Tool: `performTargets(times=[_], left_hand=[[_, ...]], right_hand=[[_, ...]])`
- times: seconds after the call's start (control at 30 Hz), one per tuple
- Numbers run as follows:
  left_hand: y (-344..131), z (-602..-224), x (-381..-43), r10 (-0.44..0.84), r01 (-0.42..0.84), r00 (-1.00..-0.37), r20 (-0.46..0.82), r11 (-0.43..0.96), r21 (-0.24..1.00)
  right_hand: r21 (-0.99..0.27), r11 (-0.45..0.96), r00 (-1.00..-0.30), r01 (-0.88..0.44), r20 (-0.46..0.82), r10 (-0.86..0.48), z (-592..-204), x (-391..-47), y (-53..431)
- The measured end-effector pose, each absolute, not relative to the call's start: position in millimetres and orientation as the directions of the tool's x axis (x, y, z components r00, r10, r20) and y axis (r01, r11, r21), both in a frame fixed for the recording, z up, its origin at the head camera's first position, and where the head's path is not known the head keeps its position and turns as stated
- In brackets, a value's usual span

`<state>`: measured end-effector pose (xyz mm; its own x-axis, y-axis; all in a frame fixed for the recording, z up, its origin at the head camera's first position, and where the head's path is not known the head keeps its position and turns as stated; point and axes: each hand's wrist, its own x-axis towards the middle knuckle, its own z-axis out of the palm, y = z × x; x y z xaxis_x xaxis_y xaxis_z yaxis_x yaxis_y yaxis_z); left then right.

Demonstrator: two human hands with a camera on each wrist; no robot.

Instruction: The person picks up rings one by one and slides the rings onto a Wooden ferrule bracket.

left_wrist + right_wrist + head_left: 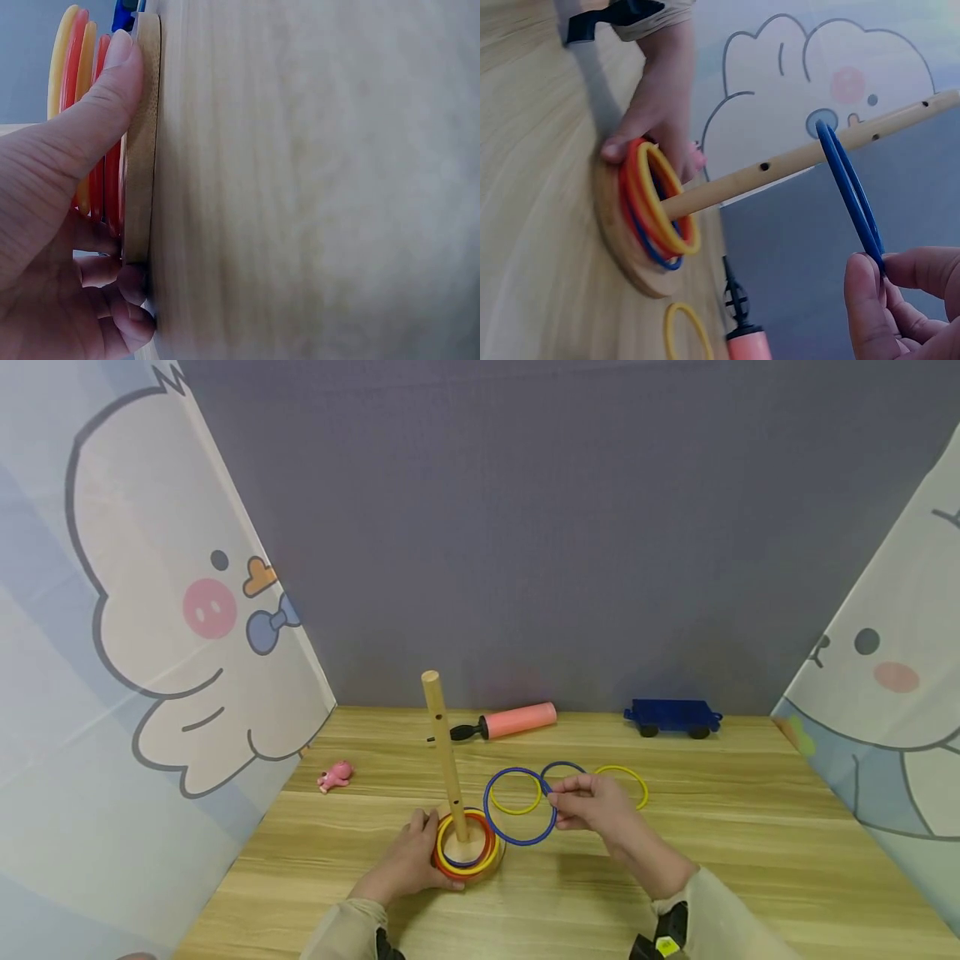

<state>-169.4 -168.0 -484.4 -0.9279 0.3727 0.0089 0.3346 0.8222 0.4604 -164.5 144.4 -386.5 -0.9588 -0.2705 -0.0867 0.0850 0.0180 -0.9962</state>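
Note:
My left hand (408,858) grips the round wooden base (142,165) of a ring-toss stand, thumb and fingers at its edge. Upright from that base rises a wooden post (445,735) with small dark holes. Several red, yellow and blue rings (468,870) lie stacked around the post's foot. To the right of the post, my right hand (596,810) pinches a blue ring (847,191) between thumb and fingers, held above the table. In the head view this ring is apart from the post. Beneath and behind it lie a yellow ring (513,812) and another blue ring (562,765).
A second loose yellow ring (628,770) lies right of my right hand. At the back are a pink hand pump (517,720) with a black end and a blue toy wagon (673,716). A small pink toy figure (335,776) lies at the left. Cloth panels surround the table.

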Motion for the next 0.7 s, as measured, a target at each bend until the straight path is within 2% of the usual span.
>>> performTargets(times=[0.7], left_hand=[[-167.7, -487.3, -169.9, 0.372, 0.347, -0.927, 0.037, 0.821, 0.454]], right_hand=[[-0.999, -0.020, -0.967, 0.025, -0.019, -0.255, -328.8, -168.7, 127.6]])
